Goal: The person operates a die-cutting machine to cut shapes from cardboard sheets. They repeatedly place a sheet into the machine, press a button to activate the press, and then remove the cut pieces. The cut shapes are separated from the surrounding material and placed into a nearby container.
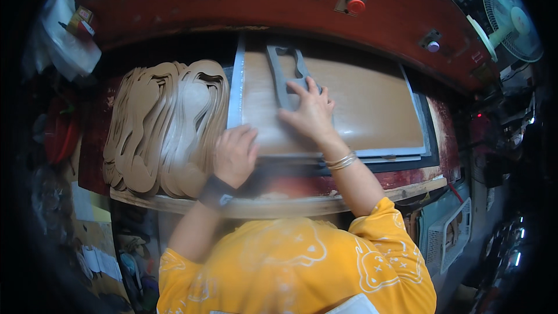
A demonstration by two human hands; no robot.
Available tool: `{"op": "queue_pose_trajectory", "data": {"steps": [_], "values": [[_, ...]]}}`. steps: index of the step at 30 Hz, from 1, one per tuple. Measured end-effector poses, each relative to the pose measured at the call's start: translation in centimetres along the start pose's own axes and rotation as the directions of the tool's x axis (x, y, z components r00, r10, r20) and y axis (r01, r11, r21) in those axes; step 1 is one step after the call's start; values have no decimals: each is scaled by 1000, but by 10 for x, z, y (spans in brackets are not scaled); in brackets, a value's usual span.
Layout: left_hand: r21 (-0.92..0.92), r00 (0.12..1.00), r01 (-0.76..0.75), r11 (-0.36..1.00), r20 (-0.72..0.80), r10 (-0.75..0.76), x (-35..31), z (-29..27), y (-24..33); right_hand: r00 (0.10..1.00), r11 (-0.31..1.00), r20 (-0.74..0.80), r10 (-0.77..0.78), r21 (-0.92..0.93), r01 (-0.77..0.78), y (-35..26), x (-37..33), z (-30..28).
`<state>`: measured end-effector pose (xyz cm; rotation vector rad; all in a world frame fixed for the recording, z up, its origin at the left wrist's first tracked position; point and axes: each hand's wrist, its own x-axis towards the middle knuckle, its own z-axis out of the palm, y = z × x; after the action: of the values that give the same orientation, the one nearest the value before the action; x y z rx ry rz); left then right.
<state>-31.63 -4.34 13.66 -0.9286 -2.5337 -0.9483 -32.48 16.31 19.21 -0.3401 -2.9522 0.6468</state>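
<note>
A grey sole-shaped cutting die (281, 75) lies on a smooth tan sheet (372, 104), toward its left part. My right hand (311, 110) is on the near end of this die, thumb at its left side and fingers spread over its right side, gripping it. Slightly blurred, my left hand (235, 151) rests at the near left corner of the sheet, fingers loosely extended and holding nothing I can see. Just left of it stand stacks of tan sole-shaped pieces (139, 134). The far ends of the stacks show hollowed curves.
A red machine beam (279, 6) with red buttons (356, 6) spans the far side. The table's worn wooden edge (290, 206) runs in front of me. A fan (511, 20) stands far right; a white plastic basket (450, 235) sits low on the right.
</note>
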Motion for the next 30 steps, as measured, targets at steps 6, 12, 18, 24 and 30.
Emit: {"op": "queue_pose_trajectory", "data": {"steps": [6, 12, 18, 24, 30], "values": [[-165, 999, -31, 986, 20, 35, -5, -8, -15, 986, 984, 14, -166, -68, 166, 14, 8, 14], [-226, 1000, -8, 974, -1, 8, -7, -6, -19, 981, 982, -53, -185, 33, 187, -6, 8, 19], [-220, 999, -13, 975, -37, 5, -6, -3, -20, 977, 984, -122, -176, -31, 174, -43, 15, 37], [-215, 999, -3, 977, -37, -5, -3, -3, -18, 986, 990, -101, -136, -35, 133, -52, 18, 48], [-178, 999, 22, 984, -43, -30, 1, -5, -14, 966, 969, -111, -235, 47, 241, -21, 16, 41]]}}
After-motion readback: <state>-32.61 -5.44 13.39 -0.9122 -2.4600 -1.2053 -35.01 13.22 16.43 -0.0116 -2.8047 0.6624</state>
